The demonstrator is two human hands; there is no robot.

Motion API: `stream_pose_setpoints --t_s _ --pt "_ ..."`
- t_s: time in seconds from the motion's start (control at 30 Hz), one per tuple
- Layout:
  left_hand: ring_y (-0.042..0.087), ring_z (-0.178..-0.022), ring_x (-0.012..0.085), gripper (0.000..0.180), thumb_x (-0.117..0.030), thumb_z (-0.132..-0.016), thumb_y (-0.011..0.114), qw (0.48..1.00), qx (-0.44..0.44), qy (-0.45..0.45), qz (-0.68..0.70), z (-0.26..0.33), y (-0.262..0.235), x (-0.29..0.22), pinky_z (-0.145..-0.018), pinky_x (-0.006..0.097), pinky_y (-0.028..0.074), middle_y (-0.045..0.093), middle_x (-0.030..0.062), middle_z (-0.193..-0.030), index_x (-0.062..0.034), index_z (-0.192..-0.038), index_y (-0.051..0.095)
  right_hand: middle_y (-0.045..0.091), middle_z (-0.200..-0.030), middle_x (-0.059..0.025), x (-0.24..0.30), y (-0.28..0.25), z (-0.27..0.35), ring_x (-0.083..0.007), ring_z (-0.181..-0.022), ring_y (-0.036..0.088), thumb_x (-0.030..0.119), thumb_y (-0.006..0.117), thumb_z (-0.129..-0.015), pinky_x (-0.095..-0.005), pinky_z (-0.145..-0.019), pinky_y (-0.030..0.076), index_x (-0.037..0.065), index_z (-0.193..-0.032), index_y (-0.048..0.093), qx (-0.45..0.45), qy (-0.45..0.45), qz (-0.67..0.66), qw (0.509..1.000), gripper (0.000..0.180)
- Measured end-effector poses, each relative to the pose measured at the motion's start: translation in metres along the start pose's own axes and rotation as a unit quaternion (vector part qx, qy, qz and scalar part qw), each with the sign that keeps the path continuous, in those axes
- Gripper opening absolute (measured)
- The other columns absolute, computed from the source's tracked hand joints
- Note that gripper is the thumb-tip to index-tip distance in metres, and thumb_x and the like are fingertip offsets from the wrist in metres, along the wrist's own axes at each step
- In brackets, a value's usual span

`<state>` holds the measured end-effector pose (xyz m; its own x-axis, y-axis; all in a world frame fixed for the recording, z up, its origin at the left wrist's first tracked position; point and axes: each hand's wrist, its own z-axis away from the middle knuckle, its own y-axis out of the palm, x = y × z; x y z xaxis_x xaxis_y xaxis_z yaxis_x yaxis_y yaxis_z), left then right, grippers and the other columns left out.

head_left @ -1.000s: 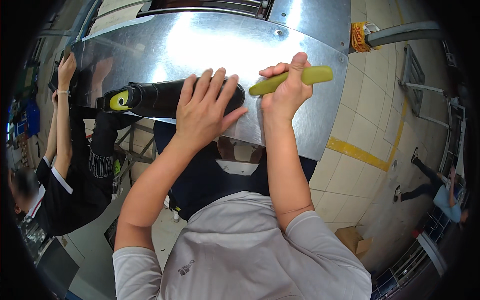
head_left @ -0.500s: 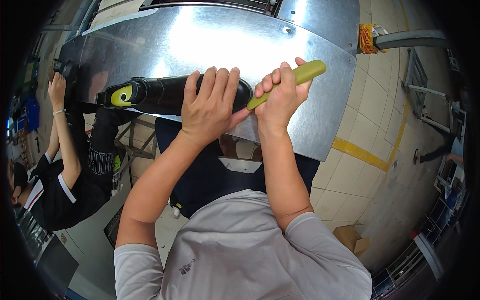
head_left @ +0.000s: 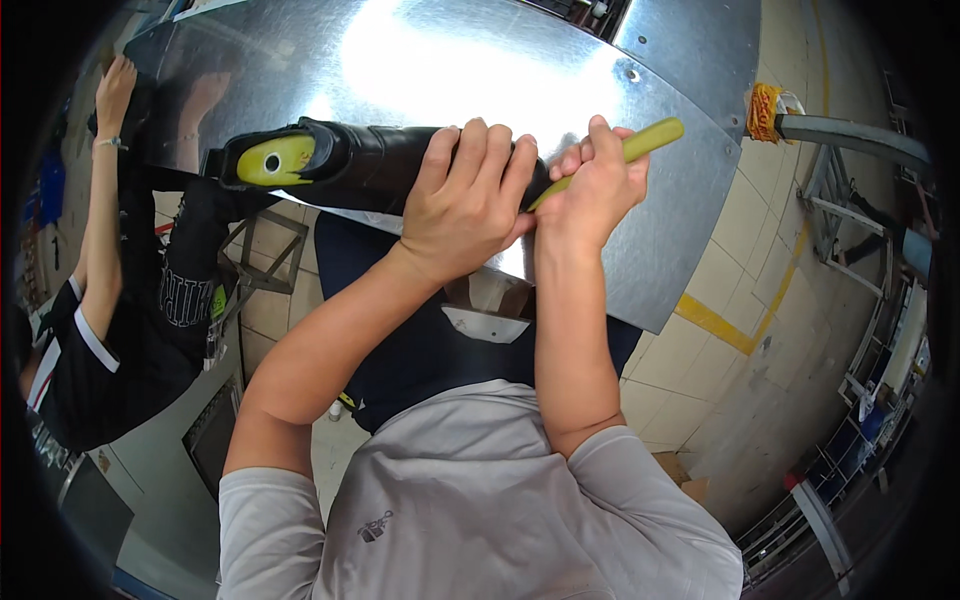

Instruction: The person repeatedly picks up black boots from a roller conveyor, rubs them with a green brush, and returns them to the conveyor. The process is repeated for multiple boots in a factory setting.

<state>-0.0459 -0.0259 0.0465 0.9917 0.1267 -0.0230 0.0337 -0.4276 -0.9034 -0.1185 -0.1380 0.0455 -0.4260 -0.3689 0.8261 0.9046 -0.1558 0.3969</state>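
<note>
A black ankle boot (head_left: pixel 375 165) lies lengthwise over the near edge of the metal table, its opening toward the left. Inside the opening shows a yellow-green insole (head_left: pixel 292 152) with a dark round mark. My left hand (head_left: pixel 465 195) is closed over the boot's front part, fingers across its top. At the toe end, my right hand (head_left: pixel 590 195) grips a long olive-green piece (head_left: pixel 655 138) with a rounded end, which sticks out up and to the right. Its narrow tip meets the boot's toe edge; whether it is a tool or another insole I cannot tell.
The shiny metal table (head_left: pixel 640 260) stretches beneath and beyond my hands. A co-worker's arm (head_left: pixel 105 215) reaches to the table at the left. At the right, a metal bar (head_left: pixel 850 138) with an orange-yellow wrapping (head_left: pixel 764 112) stands beside the table. A cardboard box (head_left: pixel 690 480) sits on the floor.
Both hands, with the boot and the olive-green piece, now appear farther right as the view shifts. The piece has turned to show a thinner side. The co-worker's hand has moved up.
</note>
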Motion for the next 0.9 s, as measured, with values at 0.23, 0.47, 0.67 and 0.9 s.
stream_pose_setpoints --t_s 0.23,0.47,0.67,0.9 --pt "0.064 -0.113 0.0223 0.058 -0.057 -0.083 0.073 1.000 -0.008 0.029 -0.002 0.006 -0.006 0.012 -0.105 0.043 0.038 0.067 0.0056 -0.116 -0.0119 -0.120 0.070 0.043 -0.069 -0.0014 0.010 -0.009 -0.001 -0.0106 -0.047 0.040 0.003 0.058 -0.095 -0.0285 -0.043 0.036 0.008 -0.114 0.044 0.020 0.048 -0.071 0.996 0.024" --pt "0.068 -0.113 0.0240 0.053 -0.052 -0.081 0.079 1.000 -0.018 0.022 0.011 0.003 -0.005 0.009 -0.107 0.043 0.038 0.072 0.0077 -0.116 -0.0096 -0.112 0.070 0.046 -0.068 -0.0016 0.005 -0.001 -0.005 -0.0088 -0.046 0.041 0.001 0.058 -0.093 -0.0270 -0.041 0.036 0.006 -0.115 0.044 0.059 0.027 -0.043 0.997 0.027" --pt "0.070 -0.111 0.0267 0.052 -0.053 -0.083 0.080 0.999 -0.026 0.023 0.018 0.005 0.002 0.008 -0.109 0.043 0.038 0.074 0.0097 -0.117 -0.0088 -0.107 0.067 0.044 -0.063 0.0005 -0.001 0.019 -0.033 -0.0085 -0.044 0.041 0.004 0.066 -0.089 -0.0253 -0.041 0.033 0.008 -0.107 0.051 0.172 0.087 -0.020 0.981 0.024" --pt "0.072 -0.108 0.0284 0.059 -0.054 -0.081 0.083 0.998 -0.054 0.029 0.034 0.010 0.006 0.012 -0.107 0.044 0.040 0.074 0.0102 -0.115 -0.0072 -0.111 0.065 0.043 -0.060 0.0051 -0.008 0.038 -0.048 -0.0051 -0.043 0.039 0.004 0.071 -0.088 -0.0232 -0.040 0.029 0.008 -0.106 0.054 0.364 0.188 -0.007 0.912 0.025"
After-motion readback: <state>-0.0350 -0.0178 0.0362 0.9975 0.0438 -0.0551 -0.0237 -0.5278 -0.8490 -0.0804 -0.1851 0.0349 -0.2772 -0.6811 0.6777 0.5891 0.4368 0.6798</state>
